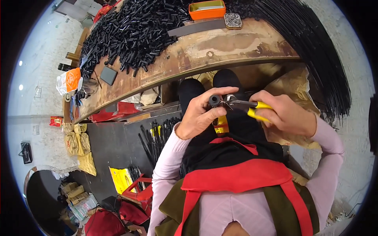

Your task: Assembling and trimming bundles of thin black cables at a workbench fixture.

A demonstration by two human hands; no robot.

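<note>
Above my lap, my left hand (200, 112) grips a short black tube (214, 100) with its round open end facing up. My right hand (286, 112) is wrapped round the yellow handles of a pair of pliers (245, 104). The metal jaws of the pliers are right beside the tube, close to my left fingertips. Something small and thin sits between the jaws and the tube, too small to make out.
A wooden workbench (232, 51) spans ahead, bearing a heap of black tubes (134, 31), an orange box (207, 10), a small tray of metal bits (233, 21) and a bundle of long black rods (311, 43). More black rods (157, 137) lie low at left, near a red stool (138, 188).
</note>
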